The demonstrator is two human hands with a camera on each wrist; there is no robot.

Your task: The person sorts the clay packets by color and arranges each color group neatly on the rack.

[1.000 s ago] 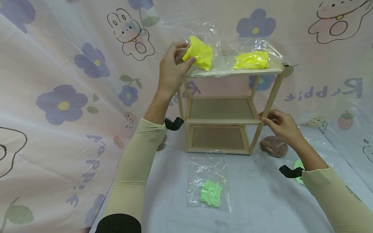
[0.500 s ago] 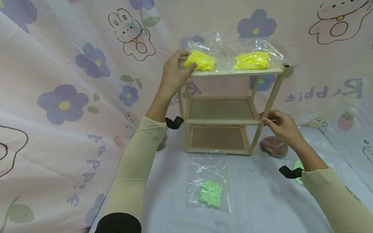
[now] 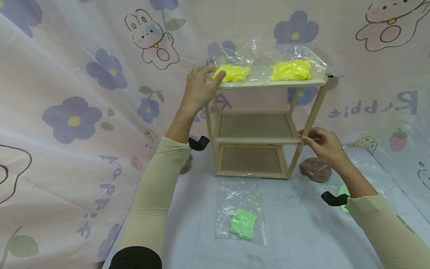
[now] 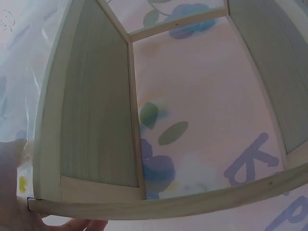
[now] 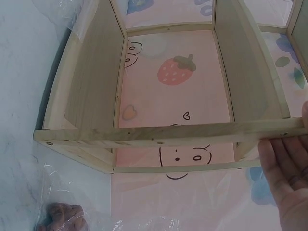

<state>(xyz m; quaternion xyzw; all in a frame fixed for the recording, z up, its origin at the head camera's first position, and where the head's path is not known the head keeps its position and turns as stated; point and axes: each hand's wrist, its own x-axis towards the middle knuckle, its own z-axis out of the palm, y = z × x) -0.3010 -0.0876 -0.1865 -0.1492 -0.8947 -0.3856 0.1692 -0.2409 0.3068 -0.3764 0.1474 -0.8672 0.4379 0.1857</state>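
Observation:
A small three-tier wooden shelf (image 3: 256, 140) stands upright on the table. On its top board lie two clear plastic bags, the left one with yellow modelling clay (image 3: 235, 73), the right one with another yellow lump (image 3: 290, 70). My left hand (image 3: 199, 87) is at the top left corner, thumb and fingers around the near end of the left bag; its lower fingers (image 4: 77, 225) show past the shelf's side post in the left wrist view. With thumb and fingertips, my right hand (image 3: 324, 146) grips the right front post (image 5: 168, 137) at middle-board height.
A clear bag with a light green lump (image 3: 243, 223) lies in front of the shelf. Bagged brown lumps sit to the right (image 3: 315, 169) and left (image 3: 186, 165). Another green piece (image 3: 343, 198) is partly behind the right wrist. Behind hangs a printed cloth (image 3: 72, 168).
My left hand has lowered the left bag of yellow clay from above the top board onto it, and the lump now lies flatter. The right hand has stayed on the post.

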